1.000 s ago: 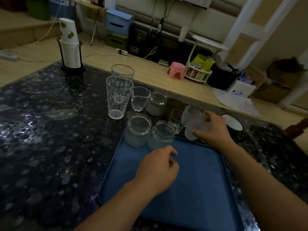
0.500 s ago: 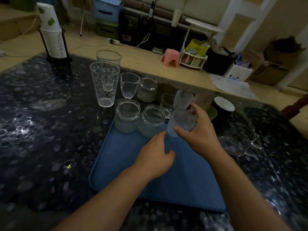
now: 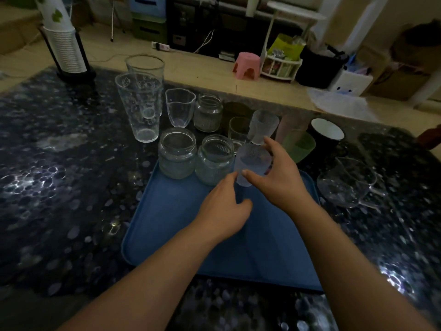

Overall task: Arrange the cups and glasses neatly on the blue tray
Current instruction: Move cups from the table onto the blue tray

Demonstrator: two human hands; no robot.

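A blue tray (image 3: 176, 225) lies on the dark pebble-patterned table. Two glass jars (image 3: 177, 152) (image 3: 214, 161) stand at its far edge. My right hand (image 3: 278, 177) grips a frosted cup (image 3: 253, 162), tilted, just above the tray's far side beside the right jar. My left hand (image 3: 225, 207) hovers over the tray with fingers loosely curled, its fingertip close to the cup's base, holding nothing. Beyond the tray stand two tall glasses (image 3: 140, 106), a small clear cup (image 3: 179, 107), a ribbed jar (image 3: 208, 112), a short glass (image 3: 238, 130) and another frosted cup (image 3: 263, 126).
Right of the tray stand a green cup (image 3: 299, 145), a pink cup (image 3: 290, 124), a black mug (image 3: 328, 134) and a clear glass pitcher (image 3: 347, 181). A paper-cup stack in a black holder (image 3: 65, 41) stands at the table's far left. Floor clutter lies beyond the table edge.
My right hand has lifted the frosted cup from beyond the tray and brought it left and nearer, next to the right jar. My left hand has moved toward the cup.
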